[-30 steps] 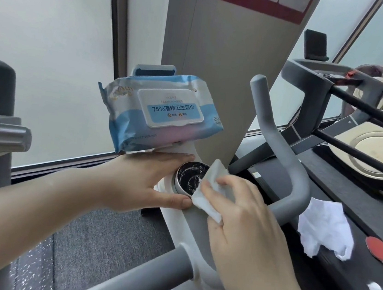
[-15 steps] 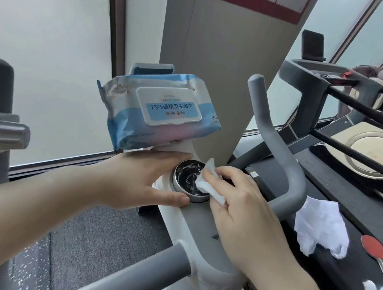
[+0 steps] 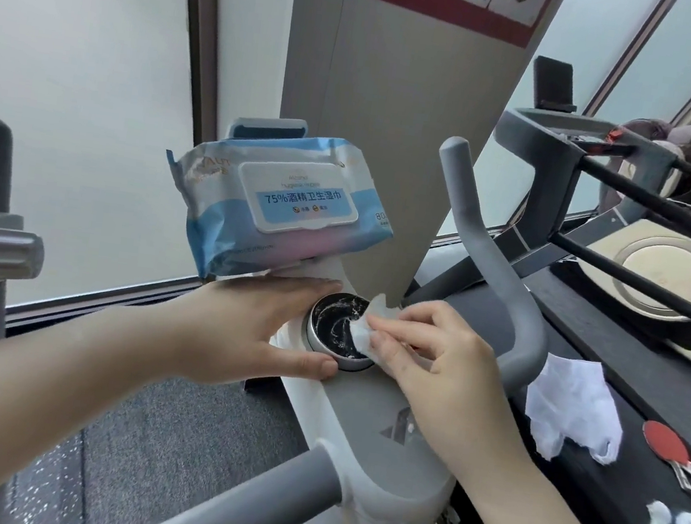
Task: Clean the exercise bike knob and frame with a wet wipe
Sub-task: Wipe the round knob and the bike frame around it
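The exercise bike's round knob (image 3: 333,325) has a black top streaked with white smears and a silver rim. It sits on the grey and white frame (image 3: 374,435). My right hand (image 3: 431,368) pinches a folded white wet wipe (image 3: 363,336) and holds it against the knob's right side. My left hand (image 3: 248,328) cups the knob's left side, thumb and fingers straight, touching the rim and the frame around it.
A blue pack of wet wipes (image 3: 281,206) rests on the bike's holder above the knob. Grey handlebars (image 3: 492,258) curve up on the right. A crumpled used wipe (image 3: 574,407) and a red paddle (image 3: 669,449) lie on the black treadmill deck to the right.
My right hand has moved the wipe up from the frame below the knob onto the knob's top and right edge. My left hand has stayed in place.
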